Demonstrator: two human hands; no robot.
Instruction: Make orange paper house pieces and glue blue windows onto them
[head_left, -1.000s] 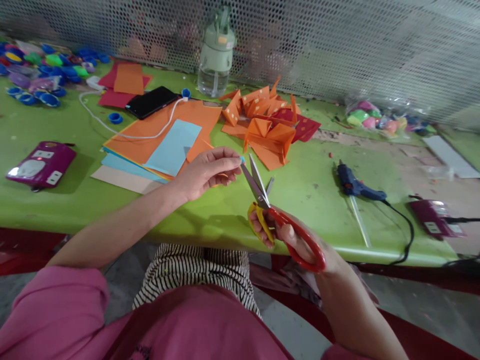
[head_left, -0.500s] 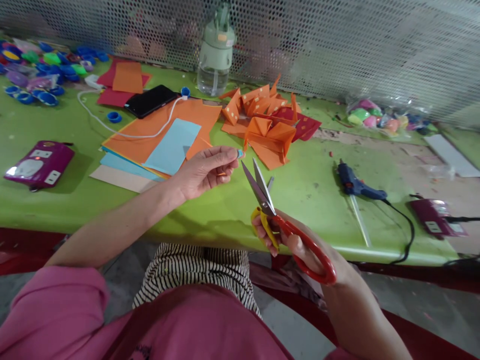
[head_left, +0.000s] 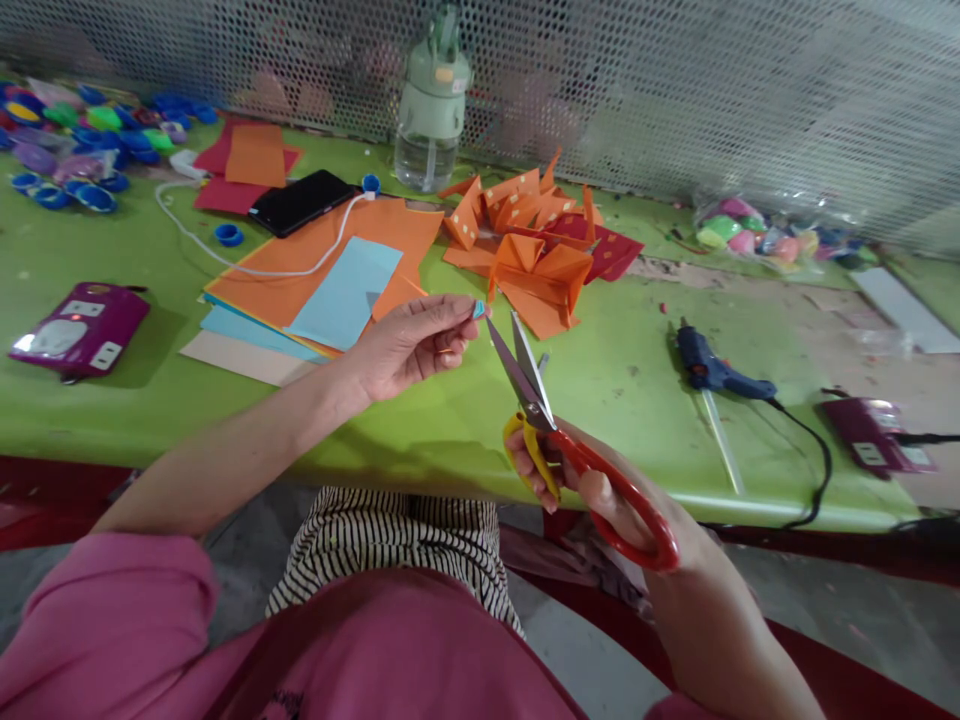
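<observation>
Between thumb and fingertips, my left hand (head_left: pixel 420 345) pinches a small light-blue paper piece (head_left: pixel 478 310) above the green table. My right hand (head_left: pixel 581 475) is wrapped round the handles of scissors (head_left: pixel 534 405), one yellow and one red. Their blades are spread, with the tips just right of the blue piece and not touching it. Behind my left hand, a light-blue sheet (head_left: pixel 347 292) lies on orange sheets (head_left: pixel 300 288). Folded orange paper shapes (head_left: pixel 540 265), some with pale spots, stand beyond the scissors.
A black phone (head_left: pixel 304 202) with a white cable and a water bottle (head_left: pixel 433 115) stand behind. A blue glue gun (head_left: pixel 716 372) and a purple socket box (head_left: pixel 874 435) are at right, another purple box (head_left: pixel 81 330) at left. Colourful pieces (head_left: pixel 90 145) lie back left.
The scissors have shifted very slightly right in my right hand. The blue piece has turned a little in my left fingertips. The rest looks the same.
</observation>
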